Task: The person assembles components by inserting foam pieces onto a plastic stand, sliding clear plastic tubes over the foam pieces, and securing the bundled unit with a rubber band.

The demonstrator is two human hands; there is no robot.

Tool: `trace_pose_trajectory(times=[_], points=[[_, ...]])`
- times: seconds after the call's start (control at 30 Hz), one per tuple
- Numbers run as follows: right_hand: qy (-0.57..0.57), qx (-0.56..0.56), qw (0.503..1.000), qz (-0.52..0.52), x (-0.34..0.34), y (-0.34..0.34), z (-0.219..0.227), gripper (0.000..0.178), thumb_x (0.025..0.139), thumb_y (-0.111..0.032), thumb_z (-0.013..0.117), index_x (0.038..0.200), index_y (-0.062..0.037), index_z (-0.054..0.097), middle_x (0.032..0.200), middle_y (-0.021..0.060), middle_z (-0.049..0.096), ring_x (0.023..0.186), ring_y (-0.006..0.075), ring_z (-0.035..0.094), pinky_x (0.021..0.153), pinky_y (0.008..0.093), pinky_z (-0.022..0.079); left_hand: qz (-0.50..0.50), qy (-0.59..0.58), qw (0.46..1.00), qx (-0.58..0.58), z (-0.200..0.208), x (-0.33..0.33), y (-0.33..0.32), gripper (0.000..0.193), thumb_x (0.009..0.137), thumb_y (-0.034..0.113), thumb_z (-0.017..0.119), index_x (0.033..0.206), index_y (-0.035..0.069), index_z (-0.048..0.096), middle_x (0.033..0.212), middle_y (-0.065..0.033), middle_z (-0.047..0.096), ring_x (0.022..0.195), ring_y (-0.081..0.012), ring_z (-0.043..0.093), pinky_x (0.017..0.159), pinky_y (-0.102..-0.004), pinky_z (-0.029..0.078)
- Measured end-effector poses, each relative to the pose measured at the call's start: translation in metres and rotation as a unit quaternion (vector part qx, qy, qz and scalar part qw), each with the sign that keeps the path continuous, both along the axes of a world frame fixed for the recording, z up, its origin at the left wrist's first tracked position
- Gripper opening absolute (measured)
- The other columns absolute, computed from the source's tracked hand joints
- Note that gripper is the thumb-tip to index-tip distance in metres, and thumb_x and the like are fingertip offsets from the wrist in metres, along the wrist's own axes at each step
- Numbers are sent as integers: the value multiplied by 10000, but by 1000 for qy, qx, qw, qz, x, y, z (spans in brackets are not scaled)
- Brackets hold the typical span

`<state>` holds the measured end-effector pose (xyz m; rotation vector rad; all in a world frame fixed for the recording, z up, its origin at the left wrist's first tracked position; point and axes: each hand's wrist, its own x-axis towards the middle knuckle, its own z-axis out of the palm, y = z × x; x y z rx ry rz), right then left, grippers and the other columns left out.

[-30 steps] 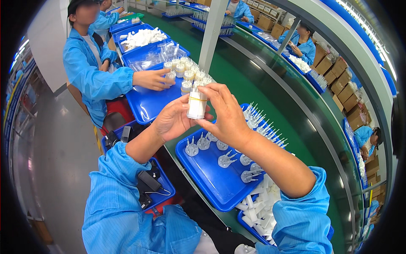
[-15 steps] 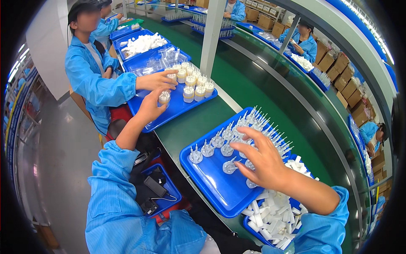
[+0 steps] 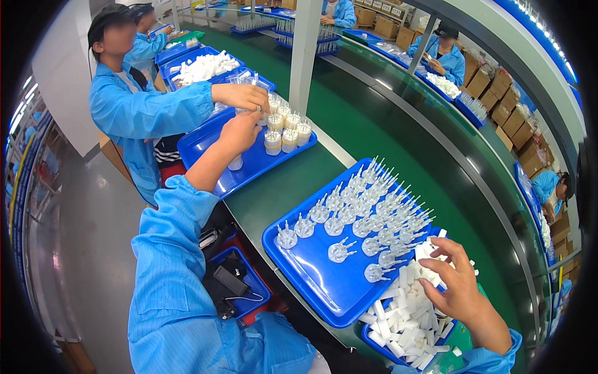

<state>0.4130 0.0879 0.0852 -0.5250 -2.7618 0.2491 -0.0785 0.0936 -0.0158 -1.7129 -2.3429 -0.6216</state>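
1. Presently, the left hand (image 3: 238, 134) is stretched over the far tray (image 3: 205, 148), just beside the cylinders (image 3: 289, 139); its fingertips are hidden, so whether anything is pinched by the fingers cannot be told.
2. Beside it, a co-worker's hand (image 3: 240, 96) is extended toward the same cylinders; whether the two hands are touching cannot be made out.
3. The cylinders, white with yellow bands, are stood upright and grouped at the far tray's right side.
4. The right hand (image 3: 461, 283) is held at the white pieces (image 3: 398, 315), its fingers spread and curved.
5. These pieces are heaped in a blue tray (image 3: 377, 349), close beside the near tray (image 3: 311, 274).
6. The near tray is set on the green worktop (image 3: 258, 209); in it, clear pieces (image 3: 374, 246) with prongs are crowded toward the back and right.
7. Lower down, a black adapter (image 3: 230, 280) is kept in a small tray (image 3: 260, 300).
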Motion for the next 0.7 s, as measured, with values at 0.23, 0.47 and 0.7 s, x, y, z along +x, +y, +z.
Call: trace_pose_trajectory(times=[0.23, 0.47, 0.7], points=[[9, -22, 999, -33, 20, 3, -4, 350, 639, -20, 715, 965, -71, 596, 1157, 156, 492, 819, 236, 577, 631, 316, 468, 98, -64, 991, -69, 9, 14, 57, 394, 770, 343, 641, 1060, 81, 588, 1041, -166, 617, 974, -299, 597, 792, -412, 490], [8, -40, 999, -7, 10, 2, -11, 332, 650, -34, 712, 962, -79, 608, 1137, 137, 517, 816, 227, 588, 728, 344, 461, 147, -130, 970, -144, 9, -8, 72, 484, 698, 347, 683, 1087, 72, 598, 1093, -146, 613, 1023, -293, 587, 839, -400, 480], [32, -19, 999, 18, 0, 8, -7, 389, 665, -38, 708, 1033, -71, 585, 1144, 142, 513, 860, 255, 585, 740, 350, 471, 72, -180, 961, 199, 44, 17, 8, 486, 748, 189, 641, 1161, 51, 425, 1018, -187, 597, 918, -295, 609, 767, -380, 492]])
